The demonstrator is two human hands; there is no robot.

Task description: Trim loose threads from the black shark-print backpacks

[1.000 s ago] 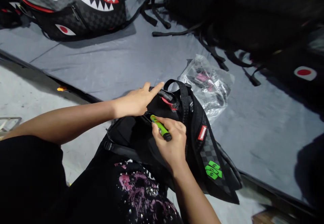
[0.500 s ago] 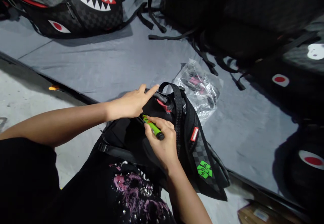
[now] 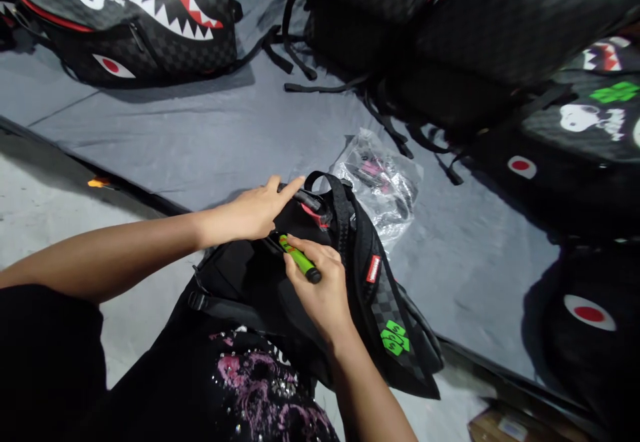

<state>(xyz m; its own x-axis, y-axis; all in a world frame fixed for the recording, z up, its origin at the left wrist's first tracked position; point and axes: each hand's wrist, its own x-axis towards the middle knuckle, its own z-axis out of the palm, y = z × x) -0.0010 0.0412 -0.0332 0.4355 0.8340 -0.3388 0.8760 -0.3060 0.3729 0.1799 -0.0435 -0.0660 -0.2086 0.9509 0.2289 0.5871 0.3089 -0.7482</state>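
Observation:
A black backpack [image 3: 250, 275] lies tilted across my lap and the table's edge, with a checkered flap and a green patch on its right side. My left hand [image 3: 250, 214] grips the upper part of the backpack near its opening, and some of its fingertips are hidden. In my right hand [image 3: 323, 279] is a green marker [image 3: 301, 258] with a black end, pinched between thumb and fingers. Its far end points at the black fabric beside my left fingers; the tip itself is hidden.
A clear plastic bag [image 3: 383, 189] with pink and dark contents lies behind the backpack on the grey-covered table [image 3: 175, 129]. Shark-mouth backpacks [image 3: 185, 49] stand at the back left, and more dark backpacks [image 3: 480, 35] at the right. A cardboard box [image 3: 500, 425] sits below, on the floor.
The view has shifted slightly, so the surroundings appear lower and further left. Both hands keep their hold, with the marker at nearly the same place on the backpack.

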